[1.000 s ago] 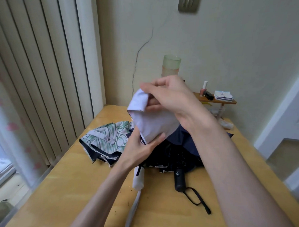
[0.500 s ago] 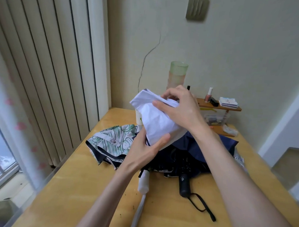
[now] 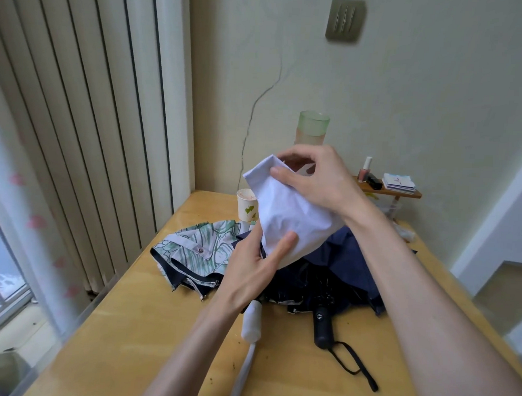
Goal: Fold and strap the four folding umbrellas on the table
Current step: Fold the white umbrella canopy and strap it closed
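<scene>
I hold a white folding umbrella upright above the table, its white handle pointing down toward me. My left hand grips the lower part of its gathered canopy. My right hand pinches the fabric near the top end. Behind it on the table lies a dark navy umbrella, unfolded and crumpled, with a black handle and wrist strap. To the left lies a green leaf-print umbrella, loosely bundled.
The wooden table runs along vertical blinds on the left. A paper cup and a tall green tumbler stand at the back. A small shelf with bottles and cards is at the back right.
My right hand has shifted along the top of the white canopy, from covering it to pinching its upper edge. The camera view has dropped slightly, and the left hand keeps its grip.
</scene>
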The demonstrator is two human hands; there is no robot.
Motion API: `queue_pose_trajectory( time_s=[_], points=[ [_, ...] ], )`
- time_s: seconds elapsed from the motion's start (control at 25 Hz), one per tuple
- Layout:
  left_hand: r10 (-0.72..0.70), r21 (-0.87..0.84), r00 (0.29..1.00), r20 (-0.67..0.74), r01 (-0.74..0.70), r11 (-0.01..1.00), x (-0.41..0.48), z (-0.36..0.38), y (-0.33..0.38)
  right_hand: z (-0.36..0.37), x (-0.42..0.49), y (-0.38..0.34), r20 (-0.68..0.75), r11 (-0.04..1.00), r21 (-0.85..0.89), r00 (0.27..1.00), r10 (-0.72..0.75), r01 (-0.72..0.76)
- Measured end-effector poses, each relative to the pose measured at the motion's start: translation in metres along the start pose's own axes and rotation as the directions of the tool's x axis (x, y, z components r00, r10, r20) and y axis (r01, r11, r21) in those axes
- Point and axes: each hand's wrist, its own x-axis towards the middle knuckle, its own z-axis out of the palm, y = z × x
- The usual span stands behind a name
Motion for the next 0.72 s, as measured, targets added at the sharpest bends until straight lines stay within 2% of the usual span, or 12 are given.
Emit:
queue_pose_trajectory(
  time_s=[0.12, 0.28, 0.56, 0.72],
  points=[
    [0.008, -0.021, 1.0, -0.009, -0.008, 1.0, 0.0, 0.0, -0.002, -0.004, -0.001, 0.0, -0.028, 0.999, 0.033, 0.999, -0.016, 0.017],
    [0.008, -0.018, 1.0, -0.005, -0.008, 1.0, 0.0, 0.002, -0.004, -0.004, 0.003, -0.005, 0.015, 1.0, -0.027, 1.0, 0.011, -0.011],
    [0.011, -0.025, 1.0, 0.004, -0.011, 1.0, 0.0, 0.001, -0.001, -0.01, 0.003, -0.014, 0.043, 0.998, 0.048, 0.998, -0.038, 0.036],
    [0.018, -0.031, 1.0, -0.003, -0.019, 0.999, 0.0, 0.0, -0.001, -0.009, 0.005, -0.016, 0.052, 1.0, 0.024, 0.998, -0.019, 0.018]
  ],
)
